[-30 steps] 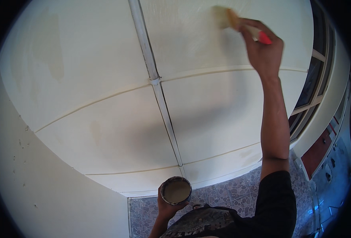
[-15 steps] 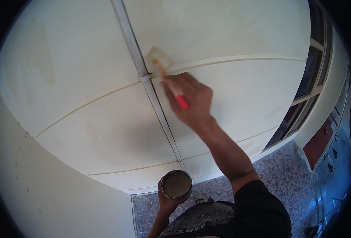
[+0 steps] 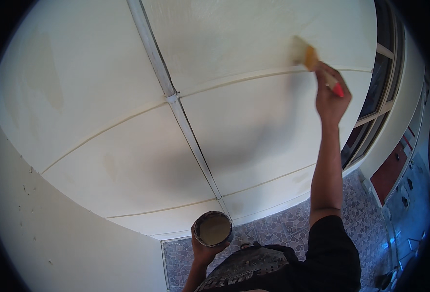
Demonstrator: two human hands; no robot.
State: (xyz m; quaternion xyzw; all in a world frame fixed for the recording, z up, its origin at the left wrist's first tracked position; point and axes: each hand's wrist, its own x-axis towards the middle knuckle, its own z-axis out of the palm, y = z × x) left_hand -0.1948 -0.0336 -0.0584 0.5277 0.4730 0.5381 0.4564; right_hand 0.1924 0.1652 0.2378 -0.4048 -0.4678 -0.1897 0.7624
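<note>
While the brush (image 3: 311, 58) juts from the clenched right grip (image 3: 330, 101), the left grip (image 3: 204, 252) clasps a tub (image 3: 230, 235).

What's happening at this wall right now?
A person's right hand holds a brush with a red-tipped handle. Its blurred bristles are at the pale wall, well right of the long pipe and just above a horizontal seam; whether they touch is hard to tell. The left hand holds a round, dark-rimmed container low near the body, open side up, with a brownish-grey substance inside. Faint darker patches show on the wall left of the pipe.
</note>
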